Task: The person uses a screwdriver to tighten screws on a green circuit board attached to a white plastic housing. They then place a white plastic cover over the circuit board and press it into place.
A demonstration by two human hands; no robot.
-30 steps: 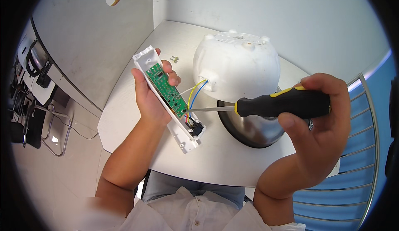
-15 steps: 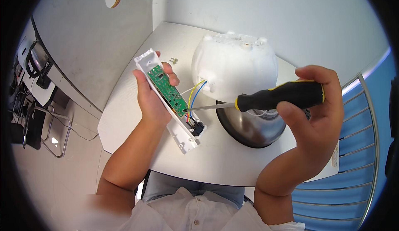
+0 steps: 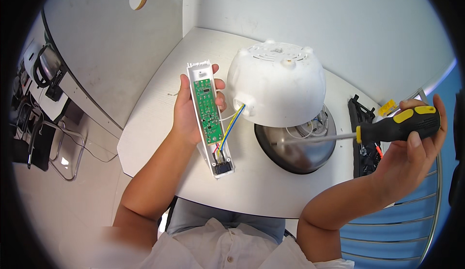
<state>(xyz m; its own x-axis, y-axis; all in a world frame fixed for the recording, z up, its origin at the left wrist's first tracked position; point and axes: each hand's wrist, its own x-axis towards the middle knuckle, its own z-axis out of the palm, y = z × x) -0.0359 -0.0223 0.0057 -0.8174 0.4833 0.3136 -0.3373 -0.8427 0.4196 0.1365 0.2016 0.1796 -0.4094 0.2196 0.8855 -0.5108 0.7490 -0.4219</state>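
Note:
My left hand (image 3: 185,119) is closed around a long white plastic housing (image 3: 199,70), tilted up over the table. Inside it lies a green circuit board (image 3: 208,111), with a black connector (image 3: 223,167) at the near end. Yellow, blue and white wires (image 3: 233,127) run from there to a rounded white plastic appliance shell (image 3: 276,87). Out to the right, my right hand (image 3: 407,160) grips a screwdriver (image 3: 399,124) by its black and yellow handle. Its shaft points left across a shiny metal bowl-shaped part (image 3: 290,155), apart from the board.
The white table (image 3: 271,194) has an open black tool case (image 3: 357,138) on its right side, partly behind my right hand. Small metal bits (image 3: 173,94) lie left of the housing. A metal railing (image 3: 411,223) stands at right; a chair (image 3: 60,143) and a kettle (image 3: 47,65) are at left.
My right hand has drawn the screwdriver right, away from the circuit board. My left hand has turned the housing more upright and moved it slightly right.

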